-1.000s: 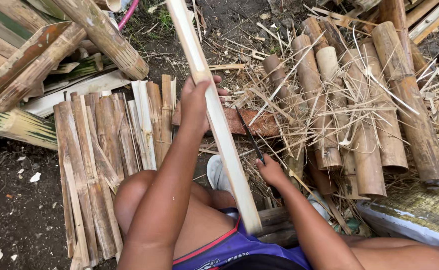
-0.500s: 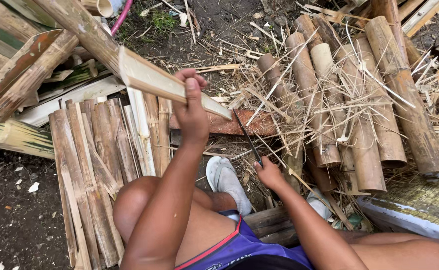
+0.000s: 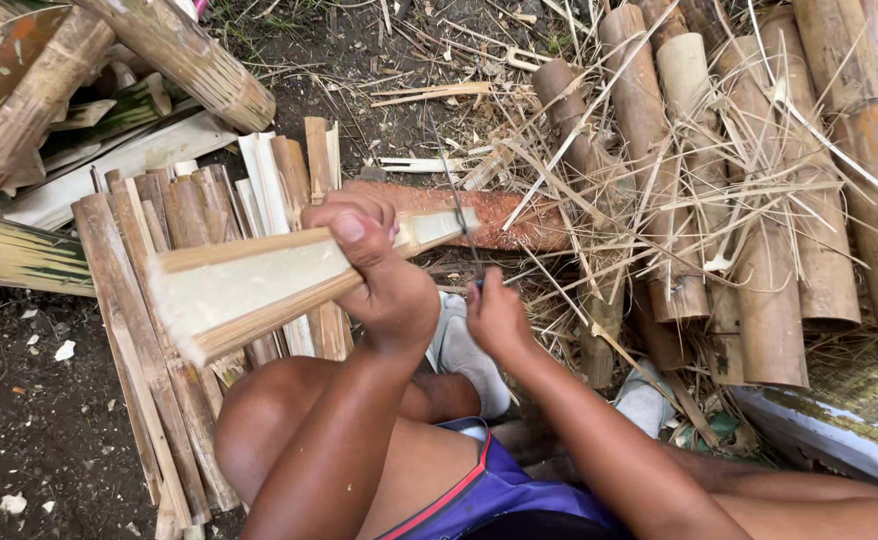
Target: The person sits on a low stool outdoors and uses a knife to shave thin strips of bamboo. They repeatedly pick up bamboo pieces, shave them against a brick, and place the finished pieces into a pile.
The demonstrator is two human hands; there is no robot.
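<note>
— Bamboo, pale and split: is that the slat (image 3: 289,285) in the left hand (image 3: 379,270)?

— Yes. The left hand's grip is clenched around the slat near its middle, thumb on top. The slat lies almost level, its broad cut end toward the camera and its narrow end pointing away over a reddish-brown log (image 3: 499,215).

— And the right hand (image 3: 497,318)?

— It sits just right of the left hand, its grip clenched on the handle of a thin dark blade (image 3: 454,200). The blade stands nearly upright and meets the slat near its narrow end.

— What lies around the slat?

— Beneath and left of it, a stack of split bamboo strips (image 3: 149,300) rests on dark soil. Right of it, a row of round bamboo poles (image 3: 739,200) lies side by side under dry straw-like shavings. Above and left of it sits a thick pole (image 3: 194,60). Below the hands, a white shoe (image 3: 464,355) shows beside the bent knee.
</note>
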